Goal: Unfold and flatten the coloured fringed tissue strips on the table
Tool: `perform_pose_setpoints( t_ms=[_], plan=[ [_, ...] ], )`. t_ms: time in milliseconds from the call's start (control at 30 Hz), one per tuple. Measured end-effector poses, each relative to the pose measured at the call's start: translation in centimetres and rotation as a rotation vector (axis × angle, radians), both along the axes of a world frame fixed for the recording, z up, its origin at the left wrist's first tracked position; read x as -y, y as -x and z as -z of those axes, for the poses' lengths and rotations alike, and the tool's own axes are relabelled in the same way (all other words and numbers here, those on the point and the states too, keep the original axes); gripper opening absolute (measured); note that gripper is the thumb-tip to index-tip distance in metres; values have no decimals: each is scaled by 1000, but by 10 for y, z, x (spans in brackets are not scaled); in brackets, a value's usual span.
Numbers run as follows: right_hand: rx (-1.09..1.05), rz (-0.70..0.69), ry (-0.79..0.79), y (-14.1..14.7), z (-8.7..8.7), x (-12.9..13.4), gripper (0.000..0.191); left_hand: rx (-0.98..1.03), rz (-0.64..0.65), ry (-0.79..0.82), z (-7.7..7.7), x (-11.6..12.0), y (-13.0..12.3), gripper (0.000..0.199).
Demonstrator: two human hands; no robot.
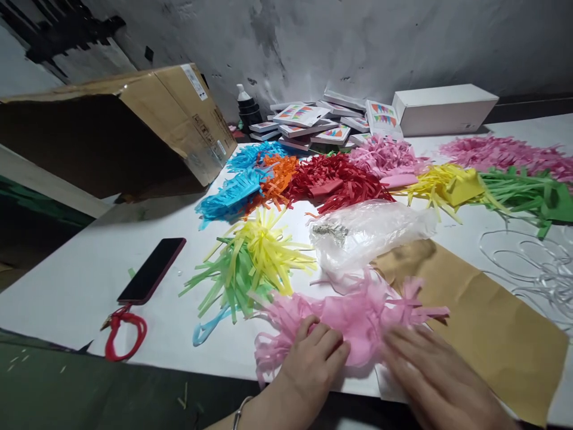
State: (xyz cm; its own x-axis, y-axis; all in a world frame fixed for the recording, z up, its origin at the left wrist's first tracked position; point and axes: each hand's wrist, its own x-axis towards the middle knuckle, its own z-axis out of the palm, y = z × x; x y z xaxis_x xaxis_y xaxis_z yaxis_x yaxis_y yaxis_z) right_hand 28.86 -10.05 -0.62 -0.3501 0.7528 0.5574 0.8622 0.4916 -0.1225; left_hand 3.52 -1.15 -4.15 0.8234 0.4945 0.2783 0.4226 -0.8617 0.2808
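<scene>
A pink fringed tissue paper (347,319) lies at the table's front edge, its strips spread to both sides. My left hand (316,358) rests on its near left part, fingers curled and pressed into the paper. At the right end of the pink paper is my right hand (441,370), somewhat blurred, with fingers stretched out flat. Just beyond are a yellow tissue tassel (266,239) and a green tissue tassel (237,272), overlapping. A light blue paper loop (210,327) lies beside the green one. Behind the pink paper sits a clear plastic bag (371,230).
Brown paper (474,316) and tangled white cord (544,275) lie at right. A phone (152,272) with red strap is at left, below a cardboard box (179,119). Tissue bundles, such as a red one (335,179), line the back before stacked packets (304,116) and a white box (447,110).
</scene>
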Motion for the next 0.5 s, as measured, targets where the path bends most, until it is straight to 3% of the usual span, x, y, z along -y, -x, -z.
perform_pose_setpoints(
  t_ms=[33, 100, 167, 267, 367, 500],
  plan=[
    [21, -99, -2, 16, 5, -10, 34, -4, 5, 13, 0, 0, 1, 17],
    [-59, -106, 22, 38, 18, -24, 35, -10, 14, 38, 0, 1, 6, 19],
    [-146, -54, 77, 45, 31, -26, 39, 1, 5, 47, 0, 1, 13, 20],
    [-237, 113, 90, 35, 40, -13, 36, 53, -48, 17, 0, 1, 21, 21],
    [-179, 269, 5, 19, 28, 1, 26, 84, -63, 6, -2, 2, 24, 24],
    [-14, 114, -54, 28, 9, -3, 19, 89, -33, 35, -6, 1, 19, 27]
  ],
)
